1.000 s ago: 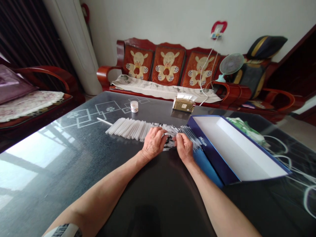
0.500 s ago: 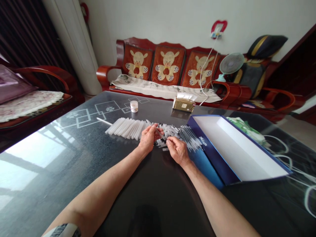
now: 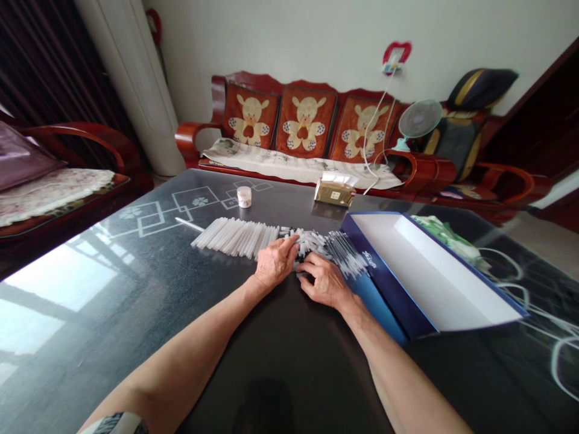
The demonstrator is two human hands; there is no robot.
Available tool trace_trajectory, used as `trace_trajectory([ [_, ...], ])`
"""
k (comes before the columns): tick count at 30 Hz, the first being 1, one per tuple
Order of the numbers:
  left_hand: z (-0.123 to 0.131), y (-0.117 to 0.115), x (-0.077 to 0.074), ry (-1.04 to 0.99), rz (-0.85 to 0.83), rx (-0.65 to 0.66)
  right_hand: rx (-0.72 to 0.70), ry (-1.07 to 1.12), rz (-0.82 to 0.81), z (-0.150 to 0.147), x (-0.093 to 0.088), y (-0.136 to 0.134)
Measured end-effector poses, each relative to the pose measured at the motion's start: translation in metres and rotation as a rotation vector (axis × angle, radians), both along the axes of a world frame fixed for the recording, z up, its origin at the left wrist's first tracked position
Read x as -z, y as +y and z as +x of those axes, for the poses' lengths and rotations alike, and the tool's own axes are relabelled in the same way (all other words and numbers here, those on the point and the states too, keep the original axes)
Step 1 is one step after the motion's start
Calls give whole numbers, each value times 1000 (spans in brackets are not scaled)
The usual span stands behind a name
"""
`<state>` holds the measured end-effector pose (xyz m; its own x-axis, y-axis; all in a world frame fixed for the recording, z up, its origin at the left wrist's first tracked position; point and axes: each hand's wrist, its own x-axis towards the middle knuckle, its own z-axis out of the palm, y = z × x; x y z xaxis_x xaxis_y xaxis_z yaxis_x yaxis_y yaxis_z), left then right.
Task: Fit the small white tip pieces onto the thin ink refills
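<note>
My left hand (image 3: 277,260) reaches over the near edge of a loose pile of short whitish plastic pieces (image 3: 311,240). Its fingers are bent together, and what they hold, if anything, is hidden. Close beside it, my right hand (image 3: 326,281) is low over the table, with thumb and forefinger apart around small pieces at the pile's front. To the left lies a row of white translucent tubes (image 3: 235,236), like pen barrels. A bundle of thin dark-tipped rods (image 3: 347,253), like pen refills, lies to the right, against the blue box.
The open blue box (image 3: 434,274) with a white inside stands at right. Behind it lie a green-and-white bag (image 3: 446,234) and white cables (image 3: 520,295). A small white jar (image 3: 244,196) and a tissue pack (image 3: 335,190) stand farther back on the dark table (image 3: 149,289).
Both hands have lowered onto the small pieces. The slim tube held in my left hand is out of sight. My right finger and thumb have parted.
</note>
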<state>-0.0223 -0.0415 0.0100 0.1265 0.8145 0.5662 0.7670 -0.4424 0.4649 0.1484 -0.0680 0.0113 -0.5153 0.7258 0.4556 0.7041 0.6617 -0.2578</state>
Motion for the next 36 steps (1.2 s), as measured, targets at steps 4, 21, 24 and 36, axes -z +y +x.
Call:
trace_trajectory([
  [4,0,0,4,65,20,7,-15,-12,2,-1,1,0],
  [21,2,-2,7,175,51,203,178,1307,-581,2,20,30],
  [24,3,-3,8,200,50,212,173,1397,-591,0,17,29],
  [36,2,-2,10,188,19,215,86,1323,-582,-5,19,25],
])
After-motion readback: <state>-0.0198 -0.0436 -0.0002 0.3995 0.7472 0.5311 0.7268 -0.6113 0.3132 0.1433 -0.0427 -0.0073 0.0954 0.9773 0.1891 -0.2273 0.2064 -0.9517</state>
